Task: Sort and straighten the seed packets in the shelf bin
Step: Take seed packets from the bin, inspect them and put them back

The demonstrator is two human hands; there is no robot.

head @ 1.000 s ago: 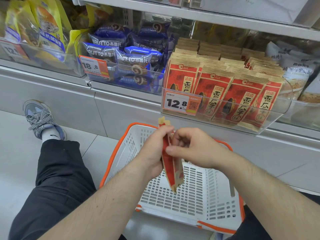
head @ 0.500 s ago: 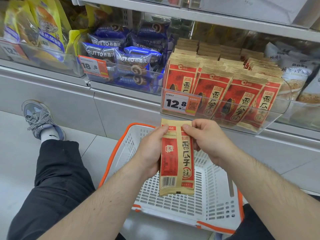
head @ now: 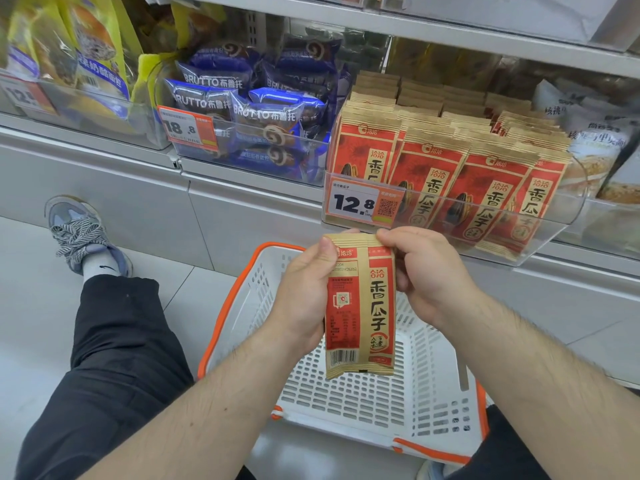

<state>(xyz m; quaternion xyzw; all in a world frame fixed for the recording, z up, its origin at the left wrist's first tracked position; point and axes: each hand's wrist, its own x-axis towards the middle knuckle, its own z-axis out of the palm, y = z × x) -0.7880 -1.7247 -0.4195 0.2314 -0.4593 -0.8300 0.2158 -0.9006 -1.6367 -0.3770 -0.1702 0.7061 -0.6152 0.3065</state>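
I hold one red and tan seed packet (head: 360,306) upright in front of me, its back with the barcode facing me. My left hand (head: 304,292) grips its left edge, thumb on the top corner. My right hand (head: 420,271) pinches the top right corner and curls along the right edge. Just above, a clear shelf bin (head: 540,233) holds several rows of matching seed packets (head: 433,174), standing and leaning a little to the right. A 12.8 price tag (head: 356,202) is on the bin's front left.
A white basket with an orange rim (head: 363,396) sits on the floor under my hands, between my legs. Left of the seed bin stands a bin of blue Brutto snack bags (head: 242,116), then yellow bags (head: 86,57). White bags (head: 595,143) lie to the right.
A second ago the packet was edge-on between my hands; it turned flat to face me. Since half a second ago my hands have shifted slightly on its top corners.
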